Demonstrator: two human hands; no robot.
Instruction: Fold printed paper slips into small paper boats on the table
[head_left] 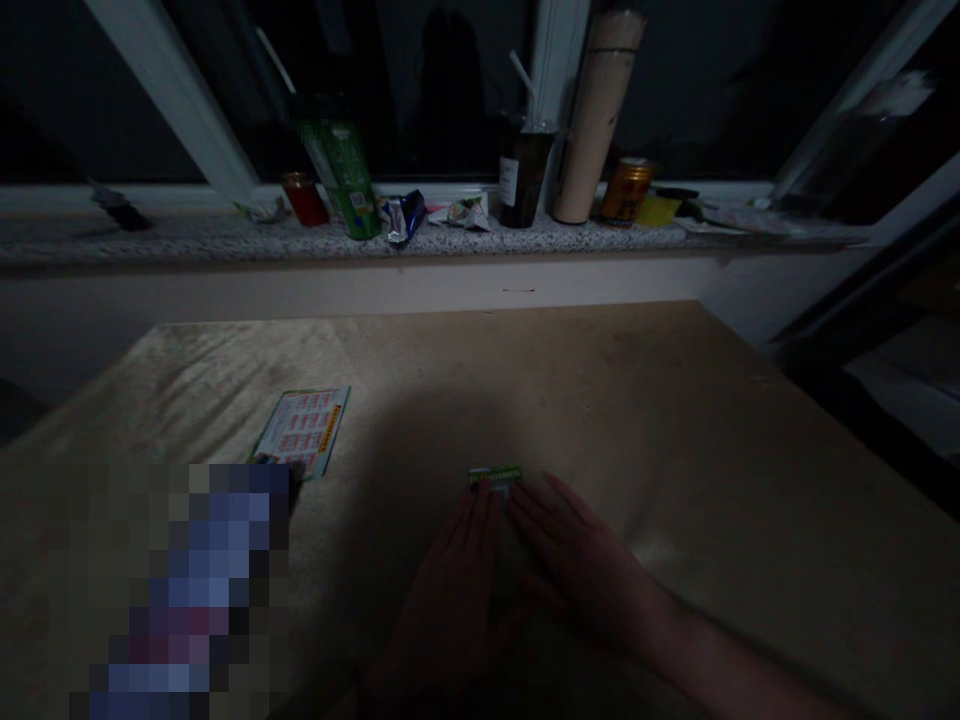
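Note:
A small green printed card or folded paper [496, 473] lies on the tabletop in front of me. My left hand [456, 580] rests flat with fingers stretched out, its fingertips on the near edge of the card. Beside it, my right hand [564, 540] also lies flat, fingertips touching the card's right near corner. Neither hand grips anything. The lower part of the card is hidden under the fingers, and dim light leaves its print unreadable.
A larger printed sheet [306, 428] lies to the left on the cloth-covered table [600, 400], near a pixelated blue area. Along the windowsill [442, 238] stand a green bottle [351, 185], a red jar [305, 200], a dark cup with straw [521, 180], a tall flask [598, 120] and a gold can [627, 192].

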